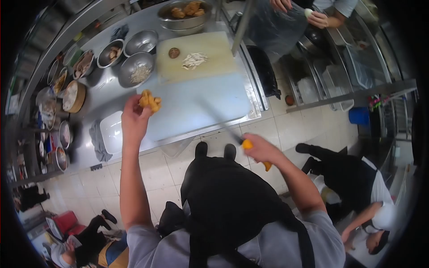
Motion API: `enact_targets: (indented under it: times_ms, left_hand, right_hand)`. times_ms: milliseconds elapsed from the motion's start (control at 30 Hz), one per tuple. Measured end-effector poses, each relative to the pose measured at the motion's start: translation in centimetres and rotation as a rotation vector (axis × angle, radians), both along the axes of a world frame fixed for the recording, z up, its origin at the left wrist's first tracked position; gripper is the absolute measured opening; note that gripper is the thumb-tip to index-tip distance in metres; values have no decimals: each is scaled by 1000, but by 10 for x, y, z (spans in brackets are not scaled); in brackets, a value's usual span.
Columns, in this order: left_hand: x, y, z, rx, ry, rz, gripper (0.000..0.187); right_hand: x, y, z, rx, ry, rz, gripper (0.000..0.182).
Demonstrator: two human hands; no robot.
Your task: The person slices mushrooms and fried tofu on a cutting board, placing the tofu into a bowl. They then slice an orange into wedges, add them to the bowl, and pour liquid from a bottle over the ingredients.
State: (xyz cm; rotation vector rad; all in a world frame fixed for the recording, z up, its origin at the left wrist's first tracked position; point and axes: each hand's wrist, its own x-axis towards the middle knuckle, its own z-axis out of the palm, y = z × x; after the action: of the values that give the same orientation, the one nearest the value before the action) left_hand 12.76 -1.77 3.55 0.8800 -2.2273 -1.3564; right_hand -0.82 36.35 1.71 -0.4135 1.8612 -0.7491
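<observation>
My left hand (pixel 133 117) holds a yellow-orange piece of food (pixel 149 100) over the left edge of a pale blue cutting board (pixel 196 105). My right hand (pixel 259 149) grips a knife by its orange handle (pixel 247 144). The blade (pixel 219 120) points up and left over the board's near right corner. A cream cutting board (pixel 196 56) lies behind the blue one, with a brown mushroom (pixel 174 52) and sliced pale pieces (pixel 195 60) on it.
Steel bowls (pixel 136 69) and small dishes stand at the left of the steel counter (pixel 100 89). A white tray (pixel 111 131) and grey cloth (pixel 98 143) lie near my left hand. A big bowl of brown food (pixel 185 11) stands behind. Other people work at the right and below.
</observation>
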Motion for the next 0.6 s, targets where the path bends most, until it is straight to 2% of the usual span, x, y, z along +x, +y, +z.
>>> enact_targets:
  times_ms: [33, 67, 100, 133, 167, 200, 233, 267, 300, 333, 367, 433, 500, 600]
  left_hand:
    - [2, 5, 12, -46, -156, 9, 41]
    - [4, 10, 8, -45, -159, -9, 41]
    - [6, 16, 1, -198, -162, -90, 42]
    - [3, 22, -6, -355, -156, -170, 43]
    - [-4, 28, -12, -358, -147, -178, 43]
    - [-12, 37, -18, -458, -79, -343, 44]
    - [-17, 46, -22, -556, -16, -509, 45]
    - [-24, 52, -25, -561, -19, -515, 45]
    - [-33, 57, -28, -656, 16, -582, 44]
    - [-37, 62, -30, -749, 52, -648, 43]
    - [-37, 65, -26, -749, 51, -654, 43]
    - [-36, 69, -15, -594, 21, -507, 42]
    - [-31, 70, -19, -577, 18, -517, 42]
    - [-31, 72, -37, -568, 29, -530, 41]
  right_hand:
    - [-4, 24, 0, 44, 87, -206, 40]
    - [-7, 50, 0, 92, 173, -408, 41]
    - [-6, 56, 17, 227, 308, -497, 39]
    - [-1, 66, 18, 178, 425, -436, 37]
    - [3, 73, 19, 124, 547, -369, 36]
    - [8, 64, 23, 122, 551, -377, 36]
    - [19, 46, 29, 81, 608, -277, 32]
    - [30, 30, 32, 40, 662, -176, 28]
    - [33, 18, 28, 37, 658, -181, 28]
    - [32, 7, 22, -2, 599, -83, 27]
    - [30, -2, 17, -40, 541, 15, 26]
    - [31, -13, 19, -2, 562, 45, 24]
    - [34, -22, 33, 27, 710, 33, 24]
    - [35, -34, 31, 1, 701, 48, 24]
